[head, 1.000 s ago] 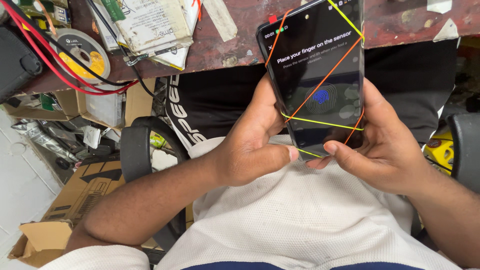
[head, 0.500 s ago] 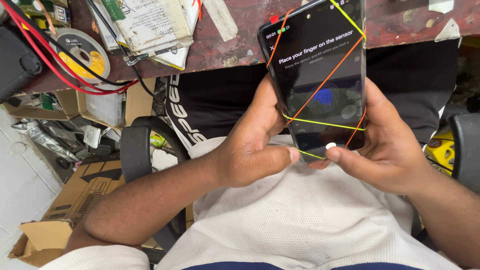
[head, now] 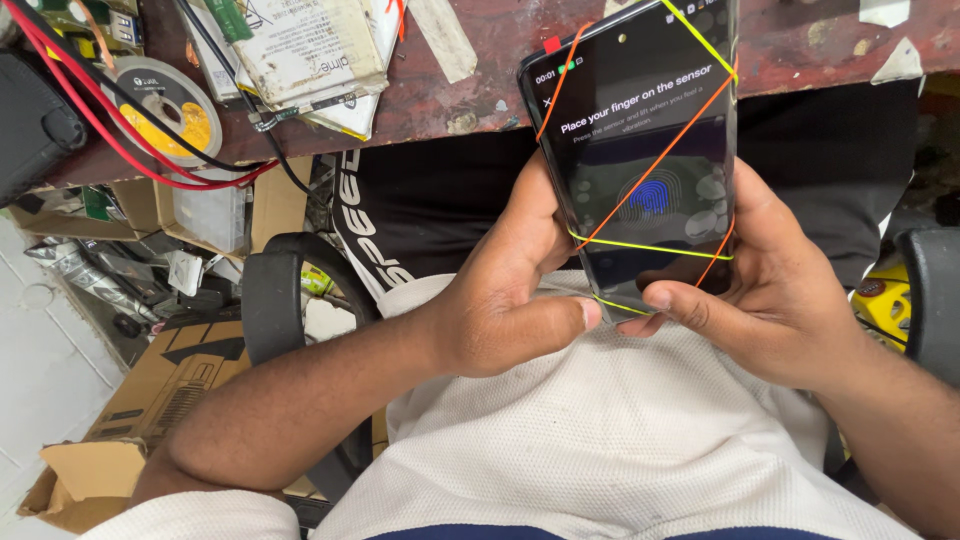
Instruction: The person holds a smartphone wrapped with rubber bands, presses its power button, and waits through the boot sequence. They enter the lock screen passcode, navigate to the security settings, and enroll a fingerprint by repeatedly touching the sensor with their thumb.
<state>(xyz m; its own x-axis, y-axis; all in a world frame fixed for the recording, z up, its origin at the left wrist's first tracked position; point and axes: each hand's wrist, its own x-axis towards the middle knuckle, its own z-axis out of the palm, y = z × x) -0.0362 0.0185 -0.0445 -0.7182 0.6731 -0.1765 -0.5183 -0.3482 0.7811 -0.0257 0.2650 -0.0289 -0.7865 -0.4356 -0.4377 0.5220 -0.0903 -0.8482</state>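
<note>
A black smartphone (head: 640, 130) with its screen lit is held upright over my lap, wrapped with crossing yellow and orange rubber bands (head: 655, 160). A blue fingerprint symbol (head: 650, 196) glows on the screen. My left hand (head: 500, 290) grips the phone's left edge, its thumb stretched under the bottom edge. My right hand (head: 770, 290) cups the right side and back, with its thumb tip resting on the lower part of the screen.
A worn red-brown desk edge (head: 480, 80) runs behind the phone, carrying papers (head: 310, 50), a tape roll (head: 165, 105) and red and black wires (head: 120, 130). Cardboard boxes (head: 140, 400) lie on the floor at the left. Black chair armrests (head: 275, 300) flank my lap.
My right thumb has slid a little up onto the lower screen. The phone and left hand have barely shifted.
</note>
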